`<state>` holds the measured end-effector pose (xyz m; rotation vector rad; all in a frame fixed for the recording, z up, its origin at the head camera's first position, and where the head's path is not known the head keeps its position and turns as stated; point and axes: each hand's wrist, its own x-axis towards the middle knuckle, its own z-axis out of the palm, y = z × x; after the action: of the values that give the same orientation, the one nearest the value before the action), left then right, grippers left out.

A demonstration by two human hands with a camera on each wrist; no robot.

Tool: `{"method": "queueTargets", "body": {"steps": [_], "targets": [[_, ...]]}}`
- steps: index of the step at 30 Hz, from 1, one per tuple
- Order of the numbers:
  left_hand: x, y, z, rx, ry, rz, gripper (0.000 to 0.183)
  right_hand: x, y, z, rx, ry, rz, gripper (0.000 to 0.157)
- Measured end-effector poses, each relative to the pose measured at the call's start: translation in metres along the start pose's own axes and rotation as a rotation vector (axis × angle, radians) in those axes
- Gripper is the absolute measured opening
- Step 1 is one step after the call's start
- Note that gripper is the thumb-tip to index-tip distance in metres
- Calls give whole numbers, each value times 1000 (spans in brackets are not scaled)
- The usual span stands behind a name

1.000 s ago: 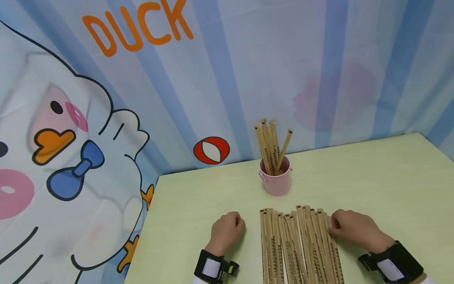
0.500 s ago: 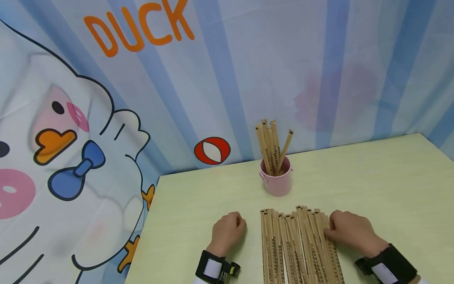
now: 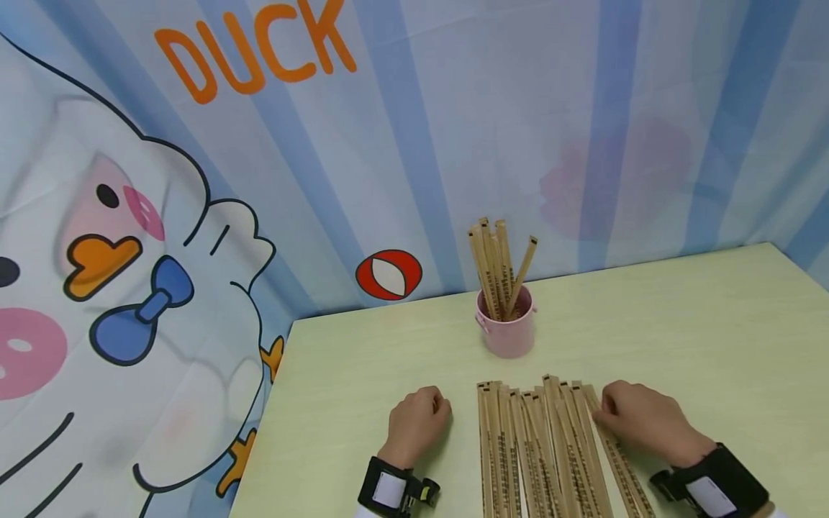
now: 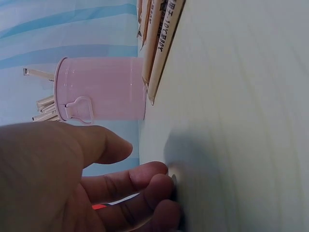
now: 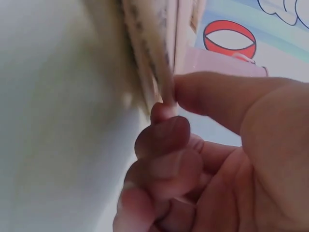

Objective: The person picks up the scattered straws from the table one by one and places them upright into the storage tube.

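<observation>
A row of brown paper-wrapped straws (image 3: 524,453) with printed lettering lies side by side on the table. At its right edge, my right hand (image 3: 644,421) pinches the far end of a wrapped straw (image 5: 161,72) between thumb and fingertips. The lower part of the straws (image 3: 627,471) under this hand is angled away from the row, with a gap between. My left hand (image 3: 417,426) rests on the table to the left of the row, fingers loosely curled, holding nothing. In the left wrist view its thumb and fingers (image 4: 130,183) stand apart.
A pink bucket (image 3: 508,338) holding several upright wrapped straws (image 3: 495,270) stands behind the row. The pale table (image 3: 712,324) ends at a striped cloth backdrop (image 3: 518,129) with a duck print. Each wrist wears a black camera strap (image 3: 719,482).
My right hand shifts slightly left, then grips at the row's right edge. The near part of the rightmost straws swings right, opening a gap beside the row. My left hand stays put.
</observation>
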<state>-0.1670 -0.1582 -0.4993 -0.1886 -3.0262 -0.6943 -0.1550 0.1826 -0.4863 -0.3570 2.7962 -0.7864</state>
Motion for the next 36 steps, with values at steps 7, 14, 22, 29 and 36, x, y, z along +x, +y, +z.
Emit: {"method": "queueTargets", "body": {"steps": [7,14,22,29,36], "targets": [[0,0,-1,-9,1,-5,22,-2,-3,-14,-7,51,-42,26],[1,0,-1,-9,5,-2,23,2,-18,-53,-9,163,-99,24],[0,-1,0,-15,-1,-2,21,13,-45,-113,-77,420,-236,18],[1,-1,0,-17,1,2,21,33,-80,-143,-51,645,-404,9],[-1,-1,-1,-17,12,7,20,51,-110,-155,34,862,-575,9]]}}
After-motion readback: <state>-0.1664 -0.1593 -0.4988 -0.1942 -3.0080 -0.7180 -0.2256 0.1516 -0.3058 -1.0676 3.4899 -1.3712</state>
